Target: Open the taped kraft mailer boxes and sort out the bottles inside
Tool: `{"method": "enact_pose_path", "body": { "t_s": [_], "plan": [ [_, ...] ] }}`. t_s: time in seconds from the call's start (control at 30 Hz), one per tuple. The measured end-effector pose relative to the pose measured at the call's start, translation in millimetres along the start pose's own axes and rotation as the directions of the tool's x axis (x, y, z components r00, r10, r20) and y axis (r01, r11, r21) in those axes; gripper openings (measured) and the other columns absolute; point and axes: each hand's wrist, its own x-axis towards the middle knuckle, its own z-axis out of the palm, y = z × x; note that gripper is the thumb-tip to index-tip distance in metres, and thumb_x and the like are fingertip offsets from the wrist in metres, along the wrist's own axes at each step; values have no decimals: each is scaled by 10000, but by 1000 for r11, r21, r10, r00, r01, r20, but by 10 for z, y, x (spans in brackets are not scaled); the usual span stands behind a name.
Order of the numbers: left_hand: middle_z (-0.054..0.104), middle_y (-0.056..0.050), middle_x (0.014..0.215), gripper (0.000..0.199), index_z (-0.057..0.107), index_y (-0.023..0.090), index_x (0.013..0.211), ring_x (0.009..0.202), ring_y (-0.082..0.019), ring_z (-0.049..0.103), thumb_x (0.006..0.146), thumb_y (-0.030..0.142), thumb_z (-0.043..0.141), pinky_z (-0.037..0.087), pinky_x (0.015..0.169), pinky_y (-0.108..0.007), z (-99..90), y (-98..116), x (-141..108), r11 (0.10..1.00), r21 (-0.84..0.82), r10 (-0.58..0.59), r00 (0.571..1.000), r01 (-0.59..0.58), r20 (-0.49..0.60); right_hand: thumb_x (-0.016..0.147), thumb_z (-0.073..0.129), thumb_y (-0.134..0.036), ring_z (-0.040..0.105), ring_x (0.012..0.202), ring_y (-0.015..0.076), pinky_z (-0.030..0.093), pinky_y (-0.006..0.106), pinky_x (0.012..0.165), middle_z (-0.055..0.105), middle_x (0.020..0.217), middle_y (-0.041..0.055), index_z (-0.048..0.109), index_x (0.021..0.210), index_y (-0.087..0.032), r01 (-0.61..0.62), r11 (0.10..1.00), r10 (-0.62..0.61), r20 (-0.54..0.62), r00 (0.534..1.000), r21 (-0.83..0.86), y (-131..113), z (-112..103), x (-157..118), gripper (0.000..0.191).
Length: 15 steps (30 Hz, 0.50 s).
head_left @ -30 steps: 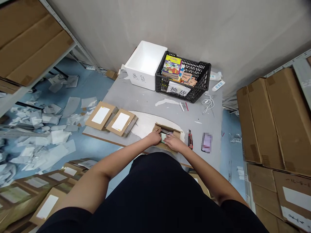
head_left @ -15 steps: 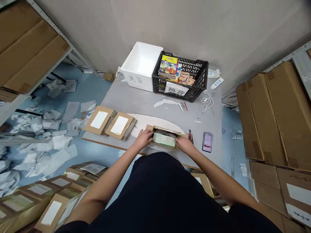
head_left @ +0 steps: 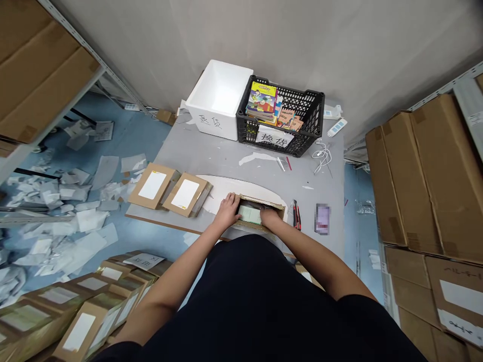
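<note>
An opened cardboard box [head_left: 279, 205] stands at the table's near edge, with a pale green item [head_left: 250, 214] inside. My left hand [head_left: 228, 210] rests on the box's left side, its fingers over the flap and the thumb at the opening. My right hand [head_left: 268, 217] reaches into the right part of the opening, beside the green item; its fingers are hidden inside. Just right of the box lies a red and black cutter [head_left: 297, 215]. Two closed cardboard boxes with white labels, one [head_left: 184, 194] nearer and one [head_left: 152, 185] farther left, lie on the table.
At the back of the table [head_left: 222, 156] stand a white foam box [head_left: 213, 123] and a black crate [head_left: 281, 144] holding books [head_left: 261, 100]. A phone [head_left: 322, 219] and white cable [head_left: 322, 156] lie right. Cartons stand on both sides; paper scraps [head_left: 81, 226] litter the floor.
My right hand has moved left and deeper into the box. My left hand has shifted slightly up onto its left flap. The cutter beside the box shows more fully.
</note>
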Motion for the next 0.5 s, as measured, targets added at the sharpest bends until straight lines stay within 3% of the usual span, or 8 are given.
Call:
{"method": "enact_pose_path", "body": {
  "t_s": [0.13, 0.3, 0.37, 0.5],
  "plan": [
    [242, -196, 1552, 855, 286, 181, 1458, 1453, -363, 170, 721, 202, 719, 267, 1132, -500, 102, -59, 10, 1000, -28, -11, 1000, 12, 13, 760, 655, -112, 523, 1233, 367, 405, 442, 1040, 523, 1365, 255, 360, 1462, -53, 44, 999, -45, -54, 998, -14, -44, 56, 5, 764],
    [179, -189, 1574, 800, 288, 182, 1466, 1461, -368, 132, 755, 150, 653, 274, 1136, -497, 164, -91, 56, 993, -95, -76, 997, 72, -34, 776, 593, -88, 454, 1296, 360, 378, 467, 1053, 429, 1469, 189, 182, 1541, -182, 140, 990, -142, -127, 982, -25, 6, 163, -14, 873],
    [127, -193, 1584, 773, 294, 193, 1470, 1443, -376, 203, 778, 174, 637, 325, 1109, -483, 177, -83, 77, 979, -149, -147, 989, 141, -29, 813, 539, -85, 421, 1326, 346, 347, 466, 1075, 393, 1502, 150, 170, 1544, -243, 218, 975, -221, -176, 959, -37, 50, 212, -13, 834],
    [100, -187, 1585, 746, 297, 224, 1479, 1351, -363, 399, 805, 219, 617, 424, 1033, -437, 179, -61, 107, 948, -213, -242, 970, 238, 9, 875, 420, -72, 425, 1327, 306, 331, 451, 1081, 363, 1529, 84, 332, 1488, -323, 323, 945, -326, -198, 925, -46, 117, 270, 7, 668]
  ]
}}
